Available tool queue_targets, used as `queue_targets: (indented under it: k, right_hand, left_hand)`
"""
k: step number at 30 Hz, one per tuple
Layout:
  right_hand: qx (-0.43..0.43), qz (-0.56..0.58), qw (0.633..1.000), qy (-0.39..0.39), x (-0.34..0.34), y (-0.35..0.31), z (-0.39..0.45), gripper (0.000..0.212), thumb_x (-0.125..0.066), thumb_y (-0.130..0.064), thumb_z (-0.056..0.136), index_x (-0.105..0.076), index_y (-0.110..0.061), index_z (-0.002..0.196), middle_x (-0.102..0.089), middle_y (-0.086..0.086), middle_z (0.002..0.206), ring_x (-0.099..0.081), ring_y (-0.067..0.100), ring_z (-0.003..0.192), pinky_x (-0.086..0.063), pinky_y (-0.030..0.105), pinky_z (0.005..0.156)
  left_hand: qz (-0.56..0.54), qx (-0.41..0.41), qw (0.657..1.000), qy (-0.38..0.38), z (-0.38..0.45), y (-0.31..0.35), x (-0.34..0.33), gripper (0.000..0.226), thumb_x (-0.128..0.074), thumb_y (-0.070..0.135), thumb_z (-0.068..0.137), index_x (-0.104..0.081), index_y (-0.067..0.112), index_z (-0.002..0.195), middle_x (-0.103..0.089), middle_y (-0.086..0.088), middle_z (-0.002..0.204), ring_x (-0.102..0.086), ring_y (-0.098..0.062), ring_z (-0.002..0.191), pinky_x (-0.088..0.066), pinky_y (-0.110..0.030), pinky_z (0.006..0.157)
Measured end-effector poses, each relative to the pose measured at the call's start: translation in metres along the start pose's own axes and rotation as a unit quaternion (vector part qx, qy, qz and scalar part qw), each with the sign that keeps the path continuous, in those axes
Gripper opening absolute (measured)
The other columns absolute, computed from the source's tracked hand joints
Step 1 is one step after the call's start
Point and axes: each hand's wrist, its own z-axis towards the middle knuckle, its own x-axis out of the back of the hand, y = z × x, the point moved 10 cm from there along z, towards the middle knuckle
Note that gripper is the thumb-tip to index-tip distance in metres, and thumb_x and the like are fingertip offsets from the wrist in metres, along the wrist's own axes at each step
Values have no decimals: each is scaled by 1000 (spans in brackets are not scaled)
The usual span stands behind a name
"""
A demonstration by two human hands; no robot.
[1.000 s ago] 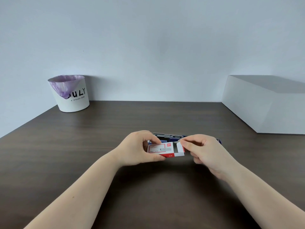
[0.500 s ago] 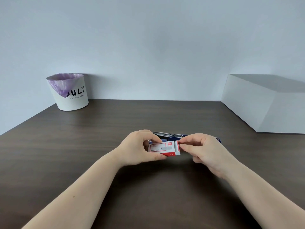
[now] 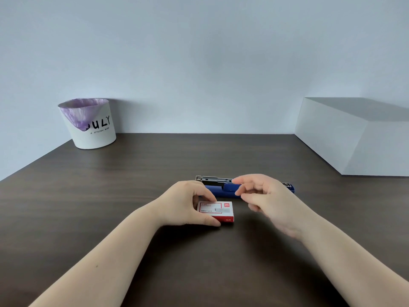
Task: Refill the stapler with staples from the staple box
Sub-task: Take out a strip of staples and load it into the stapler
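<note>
The red-and-white staple box [image 3: 218, 212] was held flat on the dark wooden table [image 3: 110, 196] by the left hand [image 3: 188, 204]. The right hand [image 3: 270, 200], fingers loosely curled and empty, was raised before the opened blue stapler [image 3: 221, 191] just behind.

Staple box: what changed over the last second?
The right hand pushed the box's open end shut, let go and moved back toward the stapler. The staple box, now closed, sits lower on the table, held by the left hand. Stapler, bin and white block unchanged.
</note>
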Motion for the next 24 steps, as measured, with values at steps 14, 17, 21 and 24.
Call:
queue_targets:
  k: [14, 17, 21, 24]
  right_hand:
    - [-23, 235, 971, 50, -6, -21, 16, 20, -49, 2, 92, -65, -7, 99, -73, 9, 103, -70, 17, 97, -60, 26, 64]
    - [17, 144, 987, 66, -11, -33, 16, 20, -49, -2, 92, -66, -12, 94, -73, 3, 100, -70, 8, 90, -53, 20, 52]
    - [54, 26, 994, 91, -14, -40, 13, 23, -48, -6, 94, -68, -18, 94, -72, -5, 95, -52, 2, 37, -44, 19, 41]
    - [51, 30, 994, 88, -19, -37, 14, 26, -48, -8, 94, -69, -22, 89, -73, -5, 94, -51, 12, 39, -49, 25, 44]
  left_hand:
    - [-85, 5, 986, 141, -3, 11, 27, 20, -74, 38, 73, -72, 30, 90, -66, 15, 84, -51, -6, 61, -42, -12, 57]
    - [-120, 16, 981, 152, -3, 14, 24, 16, -76, 38, 70, -73, 33, 84, -66, 19, 77, -55, -5, 65, -44, -11, 59]
    - [-151, 32, 972, 177, -4, 14, 23, 19, -79, 33, 69, -74, 28, 86, -69, 19, 76, -64, 1, 75, -49, -8, 68]
    - [-182, 35, 965, 186, -3, 12, 22, 25, -79, 25, 70, -74, 24, 95, -68, 22, 76, -66, 8, 75, -48, -4, 70]
